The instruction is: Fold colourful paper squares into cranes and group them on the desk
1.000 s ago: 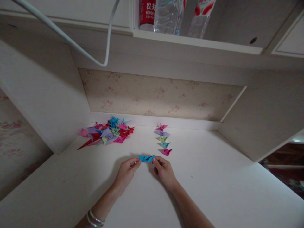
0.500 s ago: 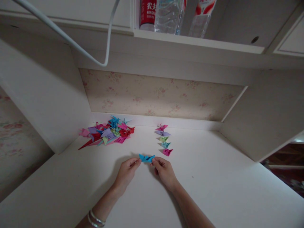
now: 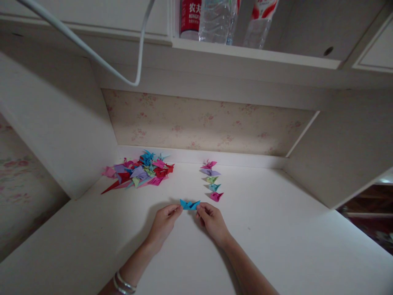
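A small blue folded-paper piece (image 3: 189, 205) is stretched between my two hands above the white desk. My left hand (image 3: 166, 221) pinches its left end between thumb and finger. Its right end is gripped by my right hand (image 3: 212, 221), with the fingertips closed on the paper. Just beyond, a short column of folded paper pieces (image 3: 214, 187) in pink, purple, green and teal runs away from me. At the back left lies a heap of colourful folded paper (image 3: 139, 172), several of them with pointed tips.
The white desk (image 3: 270, 246) ends at a back ledge (image 3: 245, 161) and side panels (image 3: 331, 139). Overhead, a shelf (image 3: 276, 57) holds plastic bottles (image 3: 215, 20) and a red container (image 3: 190, 18). A white curved bar or cable (image 3: 92, 51) hangs at the upper left.
Almost nothing differs. Both hands keep hold of the blue folded paper in the same place, with only a very slight shift of the right fingers.
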Demonstrator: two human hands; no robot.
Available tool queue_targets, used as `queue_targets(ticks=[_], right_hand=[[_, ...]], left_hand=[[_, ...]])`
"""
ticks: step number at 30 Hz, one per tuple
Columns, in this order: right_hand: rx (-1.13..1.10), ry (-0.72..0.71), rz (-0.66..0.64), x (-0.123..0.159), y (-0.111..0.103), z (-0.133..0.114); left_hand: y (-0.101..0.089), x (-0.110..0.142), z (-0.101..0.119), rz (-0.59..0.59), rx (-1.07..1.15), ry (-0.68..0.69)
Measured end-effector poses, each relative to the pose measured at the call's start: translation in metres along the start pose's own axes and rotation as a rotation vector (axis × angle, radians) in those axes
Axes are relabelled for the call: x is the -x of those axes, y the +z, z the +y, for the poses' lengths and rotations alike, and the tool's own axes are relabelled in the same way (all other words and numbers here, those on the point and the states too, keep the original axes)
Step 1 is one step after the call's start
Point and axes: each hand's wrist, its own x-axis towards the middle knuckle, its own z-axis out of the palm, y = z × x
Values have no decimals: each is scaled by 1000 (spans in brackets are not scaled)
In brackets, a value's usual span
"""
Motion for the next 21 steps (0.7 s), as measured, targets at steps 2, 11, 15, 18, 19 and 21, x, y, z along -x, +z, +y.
queue_targets(ticks=[2,11,15,18,19,21], right_hand=[[2,-2,-3,0,0,-1],[-4,-13,-7,1,1,-2],[-2,-10,1,0,1,-1],[0,-10,1,0,1,-2],[-5,-9,0,0,2,-3],[-24,-2,-1,1,2,-5]], left_hand=[[-1,-1,-1,-23,-9,-4],[-2,-2,-5,-53,-31,-19],[-2,-1,-4,-50,-32,-16],[-2,-1,-3,-61,-47,-19],[-2,-1,-2,-63,-52,-20],[-2,-2,-3,-62,-59,-21]])
